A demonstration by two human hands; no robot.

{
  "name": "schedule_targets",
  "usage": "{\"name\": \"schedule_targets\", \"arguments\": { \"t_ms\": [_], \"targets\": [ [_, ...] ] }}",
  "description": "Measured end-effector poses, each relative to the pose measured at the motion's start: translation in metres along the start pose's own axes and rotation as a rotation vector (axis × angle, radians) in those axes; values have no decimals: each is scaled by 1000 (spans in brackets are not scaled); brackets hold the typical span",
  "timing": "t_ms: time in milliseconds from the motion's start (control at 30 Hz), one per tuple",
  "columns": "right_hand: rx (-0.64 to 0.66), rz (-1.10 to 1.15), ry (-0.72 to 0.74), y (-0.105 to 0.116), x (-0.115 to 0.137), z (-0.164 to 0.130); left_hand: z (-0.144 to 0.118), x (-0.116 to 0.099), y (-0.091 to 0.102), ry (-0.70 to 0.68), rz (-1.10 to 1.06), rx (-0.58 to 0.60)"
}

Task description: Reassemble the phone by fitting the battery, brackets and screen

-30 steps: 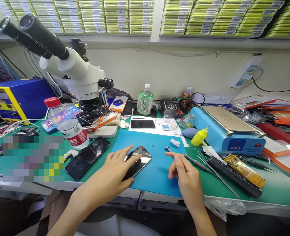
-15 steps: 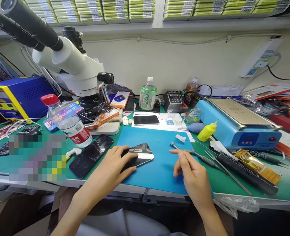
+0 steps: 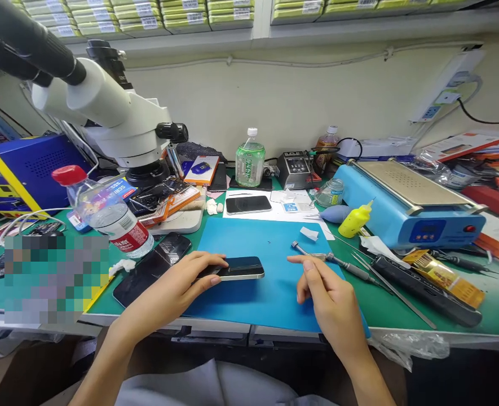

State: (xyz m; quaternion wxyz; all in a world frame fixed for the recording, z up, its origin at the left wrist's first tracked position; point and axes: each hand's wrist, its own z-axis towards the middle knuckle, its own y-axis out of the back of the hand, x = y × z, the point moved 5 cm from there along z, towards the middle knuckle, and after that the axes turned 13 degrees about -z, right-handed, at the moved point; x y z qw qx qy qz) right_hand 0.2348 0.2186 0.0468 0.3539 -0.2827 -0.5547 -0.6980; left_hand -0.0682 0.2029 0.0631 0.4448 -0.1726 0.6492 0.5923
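My left hand [image 3: 190,276] grips a smartphone [image 3: 244,268] at its left end, thumb along the near edge and fingers over the dark glass. The phone is above the blue mat [image 3: 249,304], its silver frame facing me. My right hand [image 3: 327,299] is over the mat's right side, index finger pointing left, thumb pressed against it and the other fingers curled. Whether anything small is in that hand is hidden. Just beyond it lie a slim metal screwdriver-like tool [image 3: 350,270] and a scrap of white paper [image 3: 309,233]. Another dark phone [image 3: 148,273] lies beside my left wrist.
A microscope [image 3: 105,113] and a red-capped water bottle [image 3: 124,225] stand at left. A third phone [image 3: 248,204] lies on white paper behind the mat. At right are a blue heating plate unit [image 3: 405,208], a yellow squeeze bottle [image 3: 354,220], tweezers [image 3: 393,287] and a black tool [image 3: 427,293].
My left hand has turned the phone from a slanted pose to a more level one, with its long edge toward me. My right hand keeps its pose. The camera view has shifted slightly.
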Motion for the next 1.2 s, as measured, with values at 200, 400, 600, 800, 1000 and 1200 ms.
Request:
{"name": "schedule_targets", "arguments": {
  "t_ms": [200,400,600,800,1000,1200],
  "targets": [
    [66,-33,29,-4,5,2,-5,12,-6,27,41,43],
    [114,-87,78,-8,11,5,-6,6,-12,16,132,70],
    [72,-108,101,-5,11,5,4,-15,-26,-40,273,32],
    [53,-173,138,-6,16,3,28,-23,-54,-144,348,-33],
    [-32,-259,153,-2,16,-9,39,-3,-64,-261,323,-79],
    [-221,-534,134,46,5,8,38,14,-70,-382,227,-125]
  ]
}}
